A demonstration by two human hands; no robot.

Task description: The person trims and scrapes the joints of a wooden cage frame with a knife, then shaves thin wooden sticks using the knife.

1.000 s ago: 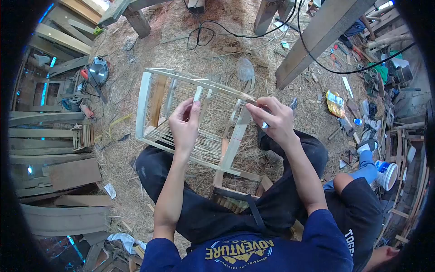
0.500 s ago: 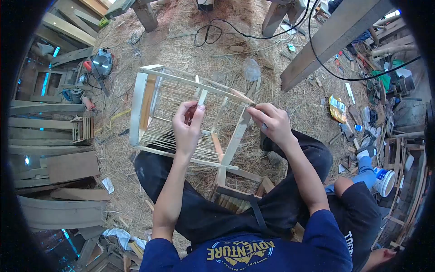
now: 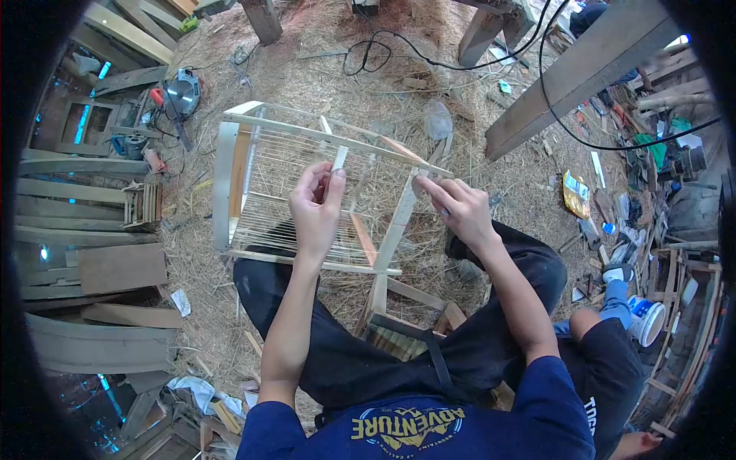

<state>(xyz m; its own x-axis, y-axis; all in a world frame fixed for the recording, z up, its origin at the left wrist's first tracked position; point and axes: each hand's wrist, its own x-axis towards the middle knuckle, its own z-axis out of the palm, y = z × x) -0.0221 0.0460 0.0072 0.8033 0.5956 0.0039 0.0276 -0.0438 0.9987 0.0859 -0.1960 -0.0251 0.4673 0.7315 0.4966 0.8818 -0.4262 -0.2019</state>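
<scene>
A light wooden cage-like frame (image 3: 226, 176), strung with many thin rods or strands, leans across my lap. My left hand (image 3: 316, 205) is closed, with a short pale wooden strip (image 3: 340, 159) pinched between thumb and fingers over the frame's side. My right hand (image 3: 461, 207) is also closed, its thumb and index finger pressed together at the upper right corner, where the long rail (image 3: 376, 148) meets the end upright (image 3: 402, 211). Whatever those fingertips pinch is too small or hidden to make out.
Wood shavings cover the floor. A circular saw (image 3: 182, 96) lies at the left beside stacked boards (image 3: 123, 268). A black cable (image 3: 452, 67) crosses the top, near a thick wooden post (image 3: 567, 84). Another person (image 3: 613, 360) sits at the right, beside a white bucket (image 3: 650, 320).
The wooden frame has shifted and tipped slightly to the left. My right fingertips have slipped from the rail's end to just below it. My left hand keeps its strip.
</scene>
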